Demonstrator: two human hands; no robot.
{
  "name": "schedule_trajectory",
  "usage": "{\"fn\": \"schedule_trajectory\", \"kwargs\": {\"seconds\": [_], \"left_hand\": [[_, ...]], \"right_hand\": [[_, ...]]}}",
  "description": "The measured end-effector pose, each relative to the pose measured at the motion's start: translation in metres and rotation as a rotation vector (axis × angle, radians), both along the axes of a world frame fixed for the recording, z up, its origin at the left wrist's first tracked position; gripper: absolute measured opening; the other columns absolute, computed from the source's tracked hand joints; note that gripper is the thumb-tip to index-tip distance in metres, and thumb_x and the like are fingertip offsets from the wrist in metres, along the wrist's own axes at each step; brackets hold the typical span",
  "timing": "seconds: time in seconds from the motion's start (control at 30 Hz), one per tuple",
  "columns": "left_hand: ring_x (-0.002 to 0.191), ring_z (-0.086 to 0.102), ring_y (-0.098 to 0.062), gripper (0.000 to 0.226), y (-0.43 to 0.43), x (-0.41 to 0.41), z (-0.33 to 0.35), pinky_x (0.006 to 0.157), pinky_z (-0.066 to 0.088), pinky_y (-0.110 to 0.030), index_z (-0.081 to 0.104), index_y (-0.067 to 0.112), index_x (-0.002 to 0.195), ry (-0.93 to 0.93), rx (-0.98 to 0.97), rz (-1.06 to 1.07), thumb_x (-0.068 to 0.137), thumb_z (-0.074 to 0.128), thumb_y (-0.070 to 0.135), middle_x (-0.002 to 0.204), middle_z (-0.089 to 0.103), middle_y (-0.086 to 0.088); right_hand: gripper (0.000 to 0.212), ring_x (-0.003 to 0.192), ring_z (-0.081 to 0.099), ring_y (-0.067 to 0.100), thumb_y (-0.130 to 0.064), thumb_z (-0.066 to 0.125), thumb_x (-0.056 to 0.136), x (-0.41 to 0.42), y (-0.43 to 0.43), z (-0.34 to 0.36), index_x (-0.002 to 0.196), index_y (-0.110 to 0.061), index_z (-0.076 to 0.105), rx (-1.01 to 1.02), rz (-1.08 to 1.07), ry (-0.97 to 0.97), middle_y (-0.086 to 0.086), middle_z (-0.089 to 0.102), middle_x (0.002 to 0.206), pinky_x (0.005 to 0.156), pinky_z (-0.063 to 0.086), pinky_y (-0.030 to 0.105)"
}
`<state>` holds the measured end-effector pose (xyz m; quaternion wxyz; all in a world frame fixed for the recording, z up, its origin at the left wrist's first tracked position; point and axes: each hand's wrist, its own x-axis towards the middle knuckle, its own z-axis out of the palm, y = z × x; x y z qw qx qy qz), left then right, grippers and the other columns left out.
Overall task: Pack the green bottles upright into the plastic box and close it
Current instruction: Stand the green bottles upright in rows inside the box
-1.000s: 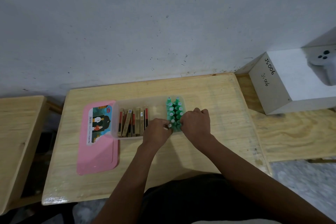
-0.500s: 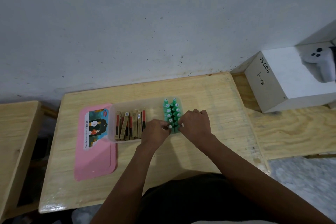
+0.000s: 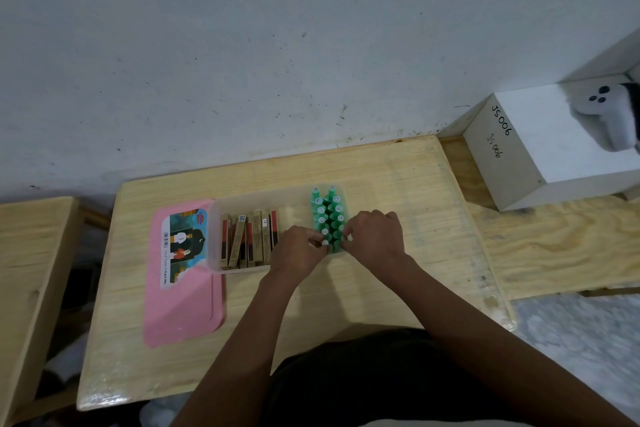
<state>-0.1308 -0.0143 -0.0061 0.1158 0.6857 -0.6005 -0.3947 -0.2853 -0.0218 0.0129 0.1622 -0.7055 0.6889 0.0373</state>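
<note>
We see the box (image 3: 277, 198), clear plastic, sitting at the centre of the frame on the table (image 3: 391, 184), with its pink lid (image 3: 183, 308) lying flat just left of it, partly under the box's left end. The green bottles (image 3: 327, 215) stand upright in two tight rows at the right end of the box, caps up, running from the far wall toward the near one. A row of slim cartons (image 3: 247, 239) fills the left part, and a bare gap shows between them and the bottles. Our left hand (image 3: 299, 251) and right hand (image 3: 375, 239) meet at the near end of the green rows; the fingers of each are drawn in narrow around the nearest bottles, the left grip pinching the front bottle of the left row, the right grip closed on the front of the right row, though we cannot tell whether either is lifting or only pressing them straight. No loose bottles show anywhere on the table, so we judge the packing nearly done: the last ones are being seated or squared up. What is left, as far as we can see, is to let go, take the lid from the left and press it onto the box. At the upper right of the frame a white carton (image 3: 554, 142) with handwriting stands well apart, with a white controller (image 3: 609, 114) on it; neither seems part of the job.
</note>
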Motion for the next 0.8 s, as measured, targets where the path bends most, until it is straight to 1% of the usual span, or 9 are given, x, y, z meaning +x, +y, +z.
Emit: {"fn": "schedule_trajectory", "kwargs": {"seconds": [0.2, 0.37, 0.5, 0.67, 0.8], "left_hand": [[0.085, 0.068, -0.012, 0.020, 0.003, -0.001, 0.000, 0.077, 0.056, -0.034, 0.075, 0.021, 0.096, -0.017, -0.048, 0.013, 0.079, 0.071, 0.029, 0.094, 0.075, 0.005], [0.087, 0.069, -0.012, 0.019, 0.007, -0.005, 0.000, 0.072, 0.055, -0.030, 0.075, 0.022, 0.096, -0.068, -0.125, 0.042, 0.082, 0.067, 0.031, 0.095, 0.075, 0.005], [0.090, 0.068, -0.014, 0.021, 0.008, -0.009, 0.003, 0.069, 0.051, -0.026, 0.074, 0.024, 0.101, -0.133, -0.170, 0.025, 0.083, 0.065, 0.031, 0.100, 0.074, 0.005], [0.094, 0.068, -0.016, 0.023, 0.010, -0.010, 0.003, 0.072, 0.054, -0.029, 0.073, 0.024, 0.104, -0.164, -0.193, 0.028, 0.083, 0.065, 0.032, 0.106, 0.073, 0.004], [0.089, 0.069, -0.015, 0.022, 0.010, -0.008, 0.002, 0.071, 0.056, -0.031, 0.074, 0.025, 0.100, -0.124, -0.155, 0.041, 0.082, 0.067, 0.034, 0.101, 0.075, 0.004]], "right_hand": [[0.021, 0.101, 0.060, 0.015, -0.039, 0.063, 0.085, -0.003, 0.003, 0.001, 0.104, -0.034, 0.072, 0.019, -0.071, -0.095, -0.010, 0.070, 0.105, 0.089, 0.035, 0.035], [0.022, 0.102, 0.060, 0.015, -0.039, 0.063, 0.086, -0.002, 0.005, 0.001, 0.105, -0.034, 0.072, 0.022, -0.093, -0.108, -0.010, 0.070, 0.107, 0.092, 0.035, 0.035], [0.022, 0.102, 0.061, 0.015, -0.039, 0.062, 0.085, -0.001, 0.007, 0.002, 0.105, -0.033, 0.072, 0.009, -0.101, -0.104, -0.010, 0.070, 0.107, 0.092, 0.035, 0.036], [0.023, 0.102, 0.061, 0.015, -0.038, 0.062, 0.085, 0.000, 0.006, 0.003, 0.105, -0.033, 0.071, 0.020, -0.095, -0.098, -0.010, 0.069, 0.108, 0.091, 0.035, 0.035], [0.024, 0.102, 0.062, 0.014, -0.042, 0.064, 0.083, -0.002, 0.007, 0.005, 0.104, -0.033, 0.071, 0.041, -0.102, -0.117, -0.010, 0.069, 0.108, 0.091, 0.035, 0.035]]}}
